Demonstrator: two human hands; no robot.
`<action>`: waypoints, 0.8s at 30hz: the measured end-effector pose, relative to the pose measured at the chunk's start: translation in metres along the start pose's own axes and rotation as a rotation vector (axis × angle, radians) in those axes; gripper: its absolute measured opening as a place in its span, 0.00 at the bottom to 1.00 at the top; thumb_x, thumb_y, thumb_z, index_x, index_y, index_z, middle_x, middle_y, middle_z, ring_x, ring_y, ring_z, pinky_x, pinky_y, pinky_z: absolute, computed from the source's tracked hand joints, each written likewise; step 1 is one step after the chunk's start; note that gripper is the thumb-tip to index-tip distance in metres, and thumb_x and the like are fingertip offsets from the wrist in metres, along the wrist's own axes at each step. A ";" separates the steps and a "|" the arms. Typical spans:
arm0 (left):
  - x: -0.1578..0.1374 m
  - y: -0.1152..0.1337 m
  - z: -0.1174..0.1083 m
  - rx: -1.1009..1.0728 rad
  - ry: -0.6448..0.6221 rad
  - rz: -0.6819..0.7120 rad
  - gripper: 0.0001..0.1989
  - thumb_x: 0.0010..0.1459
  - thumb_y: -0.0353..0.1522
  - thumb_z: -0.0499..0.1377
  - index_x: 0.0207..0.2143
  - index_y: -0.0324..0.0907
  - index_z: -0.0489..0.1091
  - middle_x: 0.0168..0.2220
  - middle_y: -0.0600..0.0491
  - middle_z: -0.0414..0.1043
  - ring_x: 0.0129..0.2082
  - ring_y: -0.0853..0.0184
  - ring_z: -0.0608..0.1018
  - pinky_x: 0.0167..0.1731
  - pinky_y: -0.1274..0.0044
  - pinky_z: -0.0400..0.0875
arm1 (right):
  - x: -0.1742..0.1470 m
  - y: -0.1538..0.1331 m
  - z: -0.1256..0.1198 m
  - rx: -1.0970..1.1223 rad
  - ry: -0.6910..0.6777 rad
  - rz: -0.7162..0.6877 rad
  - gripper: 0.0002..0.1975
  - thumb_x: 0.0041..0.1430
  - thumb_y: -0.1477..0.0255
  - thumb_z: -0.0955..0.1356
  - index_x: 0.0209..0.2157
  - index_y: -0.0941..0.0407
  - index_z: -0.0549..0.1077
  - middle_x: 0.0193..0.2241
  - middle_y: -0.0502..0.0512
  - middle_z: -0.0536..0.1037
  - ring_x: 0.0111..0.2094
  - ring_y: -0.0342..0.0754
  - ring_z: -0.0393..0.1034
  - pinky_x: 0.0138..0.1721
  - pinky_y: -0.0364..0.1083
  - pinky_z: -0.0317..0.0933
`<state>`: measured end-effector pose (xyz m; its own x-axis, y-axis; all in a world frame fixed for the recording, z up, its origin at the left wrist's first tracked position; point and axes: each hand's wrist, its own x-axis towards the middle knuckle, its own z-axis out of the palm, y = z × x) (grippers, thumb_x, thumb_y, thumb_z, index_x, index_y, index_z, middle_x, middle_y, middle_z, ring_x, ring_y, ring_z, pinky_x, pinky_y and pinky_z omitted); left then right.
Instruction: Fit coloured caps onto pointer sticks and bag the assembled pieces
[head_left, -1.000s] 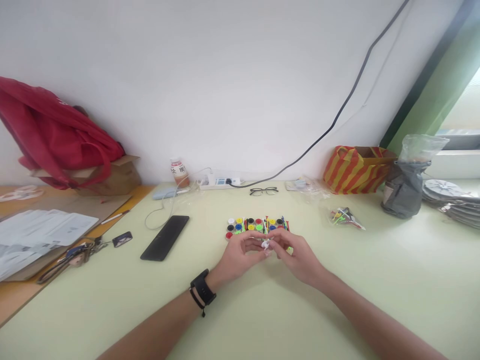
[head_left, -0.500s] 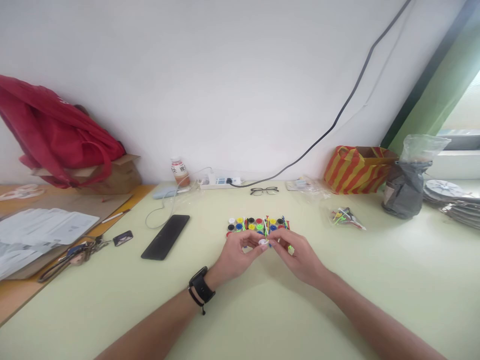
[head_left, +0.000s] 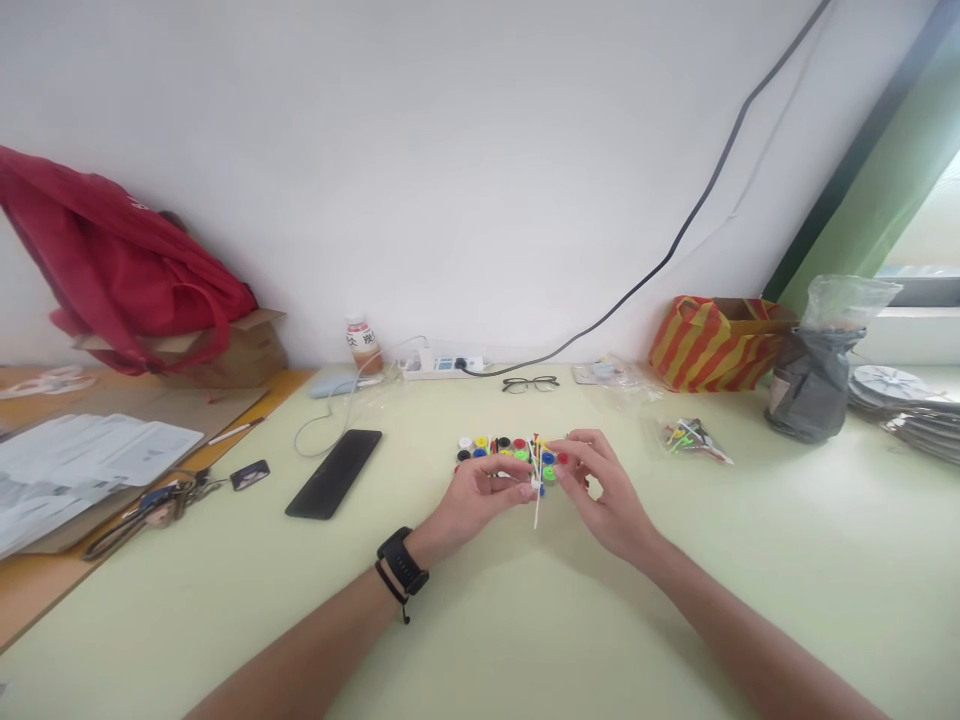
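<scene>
Near the middle of the table, my left hand (head_left: 480, 495) pinches a thin white plastic stick (head_left: 536, 515) between thumb and fingertips. The stick stands nearly upright in view, and a small white piece sits by the fingertips; whether it is the white disc is too small to tell. Just right of it, my right hand (head_left: 604, 495) has its thumb and fingers apart, with nothing visible between them. Behind both hands lie rows of small round discs in several colours, such as a black disc (head_left: 503, 443) and a yellow disc (head_left: 481, 443). Coloured sticks lie among them, partly hidden by my fingers.
A black phone (head_left: 334, 474) lies to the left, with keys (head_left: 154, 510) and papers (head_left: 97, 460) beyond. Glasses (head_left: 531, 384), a power strip (head_left: 442, 367) and a bottle (head_left: 364, 345) are at the back. A bag of small parts (head_left: 697, 440) lies right, before a striped bag (head_left: 720, 345).
My right hand has moved away to the right from the left fingertips, and its fingers have spread. The white stick now shows upright in my left hand, where a white disc showed before.
</scene>
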<state>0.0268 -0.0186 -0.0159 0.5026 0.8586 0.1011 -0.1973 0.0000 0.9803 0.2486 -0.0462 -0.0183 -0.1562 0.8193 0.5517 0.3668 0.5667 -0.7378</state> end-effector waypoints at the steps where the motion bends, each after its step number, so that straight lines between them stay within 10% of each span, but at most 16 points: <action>1: 0.001 -0.001 0.000 0.004 0.015 -0.003 0.15 0.56 0.35 0.73 0.44 0.39 0.79 0.39 0.48 0.82 0.42 0.60 0.84 0.49 0.66 0.78 | 0.000 0.000 -0.001 -0.018 0.010 -0.024 0.13 0.71 0.68 0.64 0.53 0.48 0.75 0.43 0.57 0.72 0.34 0.47 0.70 0.36 0.48 0.67; 8: 0.001 0.001 0.002 -0.013 0.107 -0.008 0.17 0.50 0.36 0.75 0.40 0.37 0.80 0.39 0.47 0.83 0.41 0.60 0.83 0.48 0.66 0.79 | -0.005 -0.006 0.001 0.060 -0.038 0.033 0.27 0.71 0.66 0.64 0.68 0.47 0.57 0.42 0.53 0.72 0.31 0.46 0.68 0.35 0.47 0.66; 11: 0.000 0.005 0.003 -0.009 0.119 -0.007 0.17 0.49 0.37 0.76 0.38 0.37 0.80 0.38 0.47 0.83 0.40 0.60 0.83 0.48 0.66 0.79 | -0.005 -0.007 0.003 0.105 -0.107 0.090 0.11 0.73 0.62 0.62 0.46 0.52 0.72 0.34 0.51 0.70 0.28 0.45 0.65 0.33 0.47 0.63; 15: 0.000 0.005 0.003 0.021 0.121 0.005 0.16 0.49 0.36 0.76 0.37 0.38 0.80 0.39 0.47 0.83 0.39 0.61 0.83 0.47 0.68 0.79 | -0.002 -0.007 0.001 0.101 -0.135 0.090 0.27 0.73 0.58 0.59 0.20 0.54 0.60 0.24 0.50 0.64 0.26 0.45 0.60 0.30 0.46 0.58; 24: -0.001 0.002 0.001 0.047 0.056 0.007 0.15 0.52 0.35 0.74 0.40 0.38 0.80 0.39 0.47 0.82 0.41 0.61 0.83 0.48 0.68 0.77 | -0.004 -0.008 0.008 0.154 -0.122 0.183 0.11 0.67 0.61 0.68 0.46 0.51 0.72 0.37 0.55 0.78 0.35 0.49 0.73 0.37 0.48 0.69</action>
<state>0.0269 -0.0204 -0.0134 0.4530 0.8860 0.0992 -0.1603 -0.0286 0.9867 0.2394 -0.0535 -0.0177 -0.2125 0.9086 0.3596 0.2565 0.4069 -0.8767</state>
